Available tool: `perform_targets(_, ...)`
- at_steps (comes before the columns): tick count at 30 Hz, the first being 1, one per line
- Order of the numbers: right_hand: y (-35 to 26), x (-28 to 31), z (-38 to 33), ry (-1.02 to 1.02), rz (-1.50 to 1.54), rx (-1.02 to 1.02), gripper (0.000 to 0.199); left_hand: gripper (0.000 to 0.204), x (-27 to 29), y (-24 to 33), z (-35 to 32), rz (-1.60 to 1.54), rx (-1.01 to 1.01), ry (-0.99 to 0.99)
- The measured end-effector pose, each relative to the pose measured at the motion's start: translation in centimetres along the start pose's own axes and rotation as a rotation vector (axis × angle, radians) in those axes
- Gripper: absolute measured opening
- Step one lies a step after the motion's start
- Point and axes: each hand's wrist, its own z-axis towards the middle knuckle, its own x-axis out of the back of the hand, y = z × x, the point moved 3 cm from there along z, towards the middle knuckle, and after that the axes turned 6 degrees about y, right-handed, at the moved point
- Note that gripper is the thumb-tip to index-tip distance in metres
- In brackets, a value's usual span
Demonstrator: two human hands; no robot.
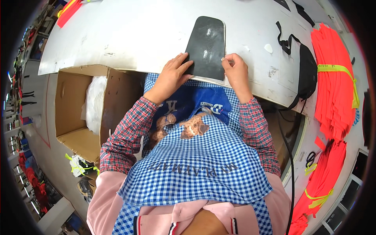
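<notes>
I read the step as steadying the dark panel (205, 47), flat at the near edge of the white table (129, 35). Left hand (172, 74): fingers loosely spread, tips resting on the panel's left side, no grip. Right hand (237, 72): fingers curled, thumb and forefinger close together at the right edge; can't tell if they pinch anything. Next move, my guess: left pressure held, right fingers working that edge. Count: one panel, one black bag (307, 74), one scissors (310, 159), one cardboard box (74, 105), at least two orange bundles (333, 90) at right.
</notes>
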Motion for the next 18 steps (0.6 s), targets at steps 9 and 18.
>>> perform_targets(9,-0.36,-0.12,-0.08,0.029,0.001,0.054,0.015,0.062,-0.24,-0.42,0.45,0.002,0.057,0.031)
perform_targets(18,-0.72,-0.11,-0.10,0.038,-0.008,0.067,0.016,0.058,0.05,-0.65,0.58,0.019,0.047,0.004)
